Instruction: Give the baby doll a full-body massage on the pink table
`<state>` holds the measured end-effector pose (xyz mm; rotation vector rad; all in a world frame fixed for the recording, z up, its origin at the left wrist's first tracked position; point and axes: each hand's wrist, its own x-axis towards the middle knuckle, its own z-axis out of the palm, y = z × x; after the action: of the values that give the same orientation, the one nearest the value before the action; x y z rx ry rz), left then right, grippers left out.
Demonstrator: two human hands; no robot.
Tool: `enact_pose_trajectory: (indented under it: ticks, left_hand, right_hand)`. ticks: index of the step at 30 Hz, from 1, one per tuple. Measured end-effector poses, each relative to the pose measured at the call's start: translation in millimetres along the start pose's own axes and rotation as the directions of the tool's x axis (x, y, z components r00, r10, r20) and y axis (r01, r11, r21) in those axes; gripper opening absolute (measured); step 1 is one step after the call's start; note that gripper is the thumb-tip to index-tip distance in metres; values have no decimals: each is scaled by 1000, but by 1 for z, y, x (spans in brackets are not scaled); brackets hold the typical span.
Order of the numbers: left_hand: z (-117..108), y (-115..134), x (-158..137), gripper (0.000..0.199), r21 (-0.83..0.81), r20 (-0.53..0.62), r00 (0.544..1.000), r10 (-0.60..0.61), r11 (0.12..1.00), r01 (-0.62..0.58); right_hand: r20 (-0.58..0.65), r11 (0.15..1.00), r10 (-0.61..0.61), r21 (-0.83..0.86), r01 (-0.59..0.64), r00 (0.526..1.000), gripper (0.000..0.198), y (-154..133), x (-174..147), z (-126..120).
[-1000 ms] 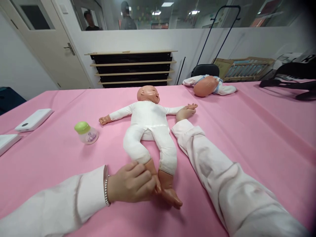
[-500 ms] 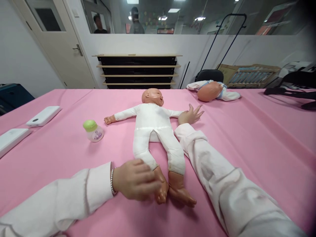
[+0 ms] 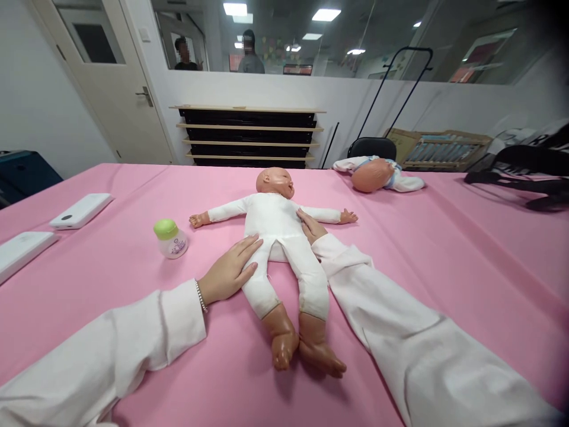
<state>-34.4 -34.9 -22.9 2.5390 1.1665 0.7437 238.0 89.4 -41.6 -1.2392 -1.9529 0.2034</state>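
Note:
A baby doll (image 3: 278, 216) with a white cloth body lies on its back, its head at the far end and its bare feet towards me. Its head is turned to the right and both arms stretch out sideways. My left hand (image 3: 229, 267) rests on the doll's left-side hip and thigh as I see it, fingers extended. At the right side of the doll's trunk, my right hand (image 3: 311, 226) touches it below the armpit; its fingers are straight, partly hidden by the wrist and sleeve. Left of the doll stands a small jar (image 3: 171, 238) with a green lid.
A pink cloth (image 3: 133, 190) covers the table. Two white devices (image 3: 82, 210) lie at the left. Another doll (image 3: 376, 174) lies at the far right edge, near black straps (image 3: 511, 178). Behind are stacked boards (image 3: 249, 135), a chair and a window with two people beyond.
My left hand has moved up from the doll's feet to its hip. My right hand has left the doll's outstretched arm and come in against its trunk. The view has tilted slightly up.

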Motion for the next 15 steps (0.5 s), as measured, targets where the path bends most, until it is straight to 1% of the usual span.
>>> enact_pose_trajectory:
  ticks: [6, 10, 15]
  left_hand:
    - [0, 1, 0, 50, 3, -17, 1000, 17, 1000, -17]
    - [-1, 1, 0, 50, 5, -13, 1000, 19, 1000, -19]
    - [-2, 2, 0, 50, 8, -8, 1000, 10, 1000, -10]
  right_hand:
    - [-6, 999, 32, -23, -32, 999, 30, -14, 4, -2]
    - [-22, 997, 55, -46, -56, 998, 30, -16, 2, -2]
    - [-74, 991, 79, -100, -86, 994, 20, -12, -3, -3]
